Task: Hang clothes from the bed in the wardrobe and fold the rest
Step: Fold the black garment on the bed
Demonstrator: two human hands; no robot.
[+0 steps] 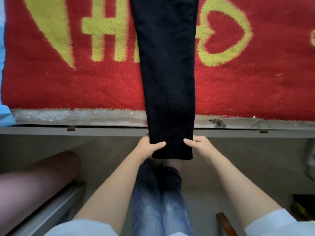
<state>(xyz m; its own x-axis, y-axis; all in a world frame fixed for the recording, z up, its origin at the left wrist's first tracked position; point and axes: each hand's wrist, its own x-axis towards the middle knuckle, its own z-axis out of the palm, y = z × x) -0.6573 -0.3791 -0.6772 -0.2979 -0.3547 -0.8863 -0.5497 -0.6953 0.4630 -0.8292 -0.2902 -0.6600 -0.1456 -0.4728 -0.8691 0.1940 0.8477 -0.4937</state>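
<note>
Head view: unreadable yellow blanket lettering.

Soft, even daylight, faint shadows, slight overall blur, wide-angle bending at the edges.

blanket: red fleece, yellow heart and lettering, spread flat
roll: pinkish, lying lower left beside a white rail
floor: grey-brown
</note>
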